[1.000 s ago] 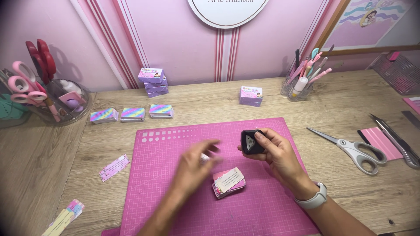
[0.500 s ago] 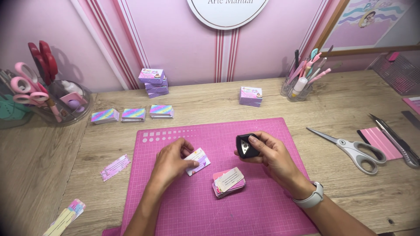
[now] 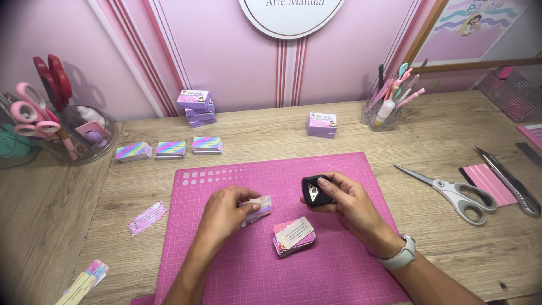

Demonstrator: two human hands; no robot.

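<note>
left hand pinching a small card; right hand clenched round a black punch, both above the pink mat, card stack between.

Pretty bright, even light all over, soft and mostly from above. The hands drop only faint shadows on the pink cutting mat right under the grip. Centre around the grip is sharp, no real motion blur. Further out there's fisheye bend: the desk edge curves, and the corners go dark with vignetting. No harsh glare.
</note>
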